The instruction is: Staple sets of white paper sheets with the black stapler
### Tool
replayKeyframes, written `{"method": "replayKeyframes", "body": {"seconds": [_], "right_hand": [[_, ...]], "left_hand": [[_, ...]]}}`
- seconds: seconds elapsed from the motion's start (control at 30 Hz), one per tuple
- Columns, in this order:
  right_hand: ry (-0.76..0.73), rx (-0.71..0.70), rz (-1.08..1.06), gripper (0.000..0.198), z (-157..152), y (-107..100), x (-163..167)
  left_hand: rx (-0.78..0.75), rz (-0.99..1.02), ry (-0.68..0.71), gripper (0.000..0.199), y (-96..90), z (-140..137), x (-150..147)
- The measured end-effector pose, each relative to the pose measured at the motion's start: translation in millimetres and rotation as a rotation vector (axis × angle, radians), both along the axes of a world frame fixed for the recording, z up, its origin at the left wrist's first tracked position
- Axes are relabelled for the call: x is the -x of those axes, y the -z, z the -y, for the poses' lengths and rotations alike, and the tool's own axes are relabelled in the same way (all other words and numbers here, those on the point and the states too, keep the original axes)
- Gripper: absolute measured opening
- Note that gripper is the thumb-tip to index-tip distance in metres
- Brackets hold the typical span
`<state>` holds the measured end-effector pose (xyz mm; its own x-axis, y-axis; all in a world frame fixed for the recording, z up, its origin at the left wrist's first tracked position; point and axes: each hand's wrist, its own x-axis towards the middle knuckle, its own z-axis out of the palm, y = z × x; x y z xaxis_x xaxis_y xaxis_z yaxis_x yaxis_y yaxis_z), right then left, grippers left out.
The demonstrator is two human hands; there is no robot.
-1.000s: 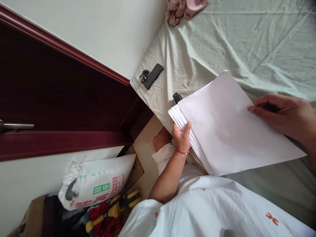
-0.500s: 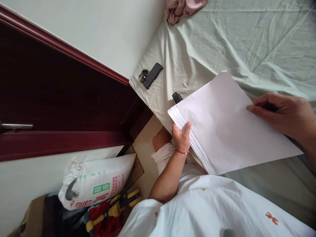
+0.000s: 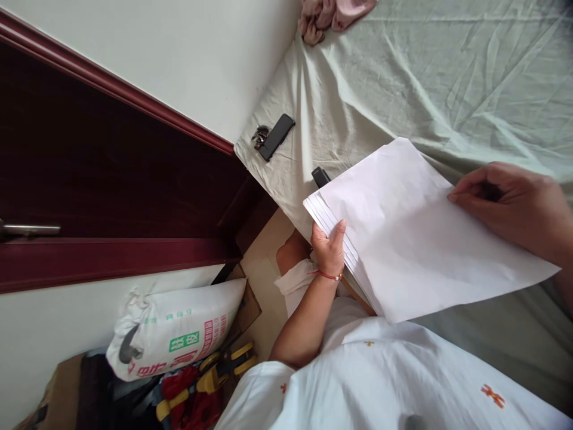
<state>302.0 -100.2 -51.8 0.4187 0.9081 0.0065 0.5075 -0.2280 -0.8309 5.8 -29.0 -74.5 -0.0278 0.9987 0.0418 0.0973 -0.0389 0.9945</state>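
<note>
A stack of white paper sheets (image 3: 344, 242), fanned in steps along its left edge, lies tilted in front of me. My left hand (image 3: 330, 246) is closed on that edge, thumb on top and the other fingers hidden beneath. The top sheet (image 3: 412, 239) is bowed and shifted slightly right of those under it. My right hand (image 3: 510, 203) pinches its upper right edge between thumb and index finger. A black object (image 3: 320, 176), partly covered by the paper, rests on the bed by the stack's upper left corner.
A green-grey sheet covers the bed (image 3: 447, 71). A black phone-like case (image 3: 277, 137) with keys (image 3: 260, 137) lies near its corner, and pink cloth (image 3: 331, 18) at the back. Left are a dark red door (image 3: 111, 155), a white printed sack (image 3: 179, 328) and a yellow-black item (image 3: 210, 379).
The top sheet has slid a little right and towards me and now bows up, pinched by my right hand. My left hand stays almost still.
</note>
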Motion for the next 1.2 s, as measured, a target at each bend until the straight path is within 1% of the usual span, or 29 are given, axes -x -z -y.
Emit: {"method": "replayKeyframes", "body": {"seconds": [0.1,0.4,0.47,0.57,0.7,0.83,0.93,1.03,1.1,1.2], "right_hand": [[-0.079,-0.039,0.056,0.019,-1,1,-1],[-0.110,-0.055,0.117,0.023,-1,2,-3],[-0.119,-0.065,0.131,0.022,0,3,-2],[-0.181,-0.098,0.175,0.024,2,8,-1],[-0.256,-0.148,0.243,0.026,4,15,-2],[-0.269,-0.155,0.258,0.026,4,18,-4],[-0.278,-0.152,0.248,0.026,3,17,-5],[-0.287,-0.142,0.232,0.026,3,15,-6],[-0.296,-0.141,0.223,0.026,3,14,-6],[-0.304,-0.149,0.225,0.025,3,13,-6]], "left_hand": [[0.006,0.024,-0.004,0.058,-1.6,0,-1],[0.025,0.035,-0.016,0.061,-5.4,0,-3],[0.026,0.030,-0.025,0.058,-3.9,0,-2],[0.048,0.035,-0.045,0.052,-1.8,0,-1],[0.127,0.117,-0.034,0.047,-7.4,-1,-3],[0.325,0.195,0.014,0.043,-23.4,-7,-2],[0.449,0.251,-0.011,0.042,-33.6,-12,1],[0.498,0.263,-0.027,0.044,-37.7,-15,3],[0.506,0.227,0.000,0.047,-37.2,-15,3],[0.471,0.161,0.057,0.050,-33.8,-14,1]]}}
